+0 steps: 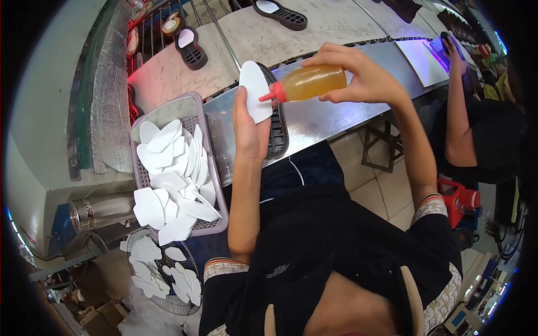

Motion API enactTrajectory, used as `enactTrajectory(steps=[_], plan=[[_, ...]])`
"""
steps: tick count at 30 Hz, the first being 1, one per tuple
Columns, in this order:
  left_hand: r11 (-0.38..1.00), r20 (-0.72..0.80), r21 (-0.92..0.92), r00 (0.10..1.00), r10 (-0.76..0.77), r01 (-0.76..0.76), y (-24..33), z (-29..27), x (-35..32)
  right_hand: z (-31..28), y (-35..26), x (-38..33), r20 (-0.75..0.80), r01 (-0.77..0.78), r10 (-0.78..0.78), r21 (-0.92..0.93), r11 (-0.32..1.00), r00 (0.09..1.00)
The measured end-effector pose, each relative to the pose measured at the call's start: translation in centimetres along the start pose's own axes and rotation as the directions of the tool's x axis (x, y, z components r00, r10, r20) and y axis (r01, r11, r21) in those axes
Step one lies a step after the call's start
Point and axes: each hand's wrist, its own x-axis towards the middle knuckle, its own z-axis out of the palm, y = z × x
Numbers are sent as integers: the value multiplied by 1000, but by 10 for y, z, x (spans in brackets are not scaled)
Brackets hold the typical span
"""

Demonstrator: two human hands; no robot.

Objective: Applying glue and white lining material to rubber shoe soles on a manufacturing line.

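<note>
My left hand [250, 131] is closed on a white shoe insert pad [254, 89], an oval piece with one straight-cut end. In my right hand [358, 70] lies a squeeze bottle [314, 83] of amber liquid, tipped sideways. Its red nozzle [273, 93] points left and meets the face of the pad, or hovers just over it. Beneath the left hand and pad, a black shoe sole [278, 131] rests on the metal table edge, partly hidden.
A lilac basket [200, 106] heaped with white pads [174, 162] stands at left, above a wire basket [134, 238] of more pads. Soles [190, 49] lie on the pale conveyor [235, 33]. A steel flask [101, 213] is beside the basket. A co-worker's arm [457, 112] is at right.
</note>
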Motion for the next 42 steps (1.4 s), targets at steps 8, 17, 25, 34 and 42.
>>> enactTrajectory(steps=[8,17,25,34,42], plan=[[993,17,-111,999,-39,41,12,13,-17,-11,-39,31,221,197,-154,-189,962,963],[970,135,-176,980,-146,169,34,18,-53,-68,-39,68,253,220,-113,-449,866,961],[983,120,157,990,72,-91,61,11,-68,31,137,-11,-559,178,443,738,650,701],[-303,201,937,978,56,-175,40,-9,59,87,149,-40,-698,-276,526,448,850,487],[-591,255,792,962,96,-151,-10,-16,90,85,141,-46,-664,-333,568,460,823,487]])
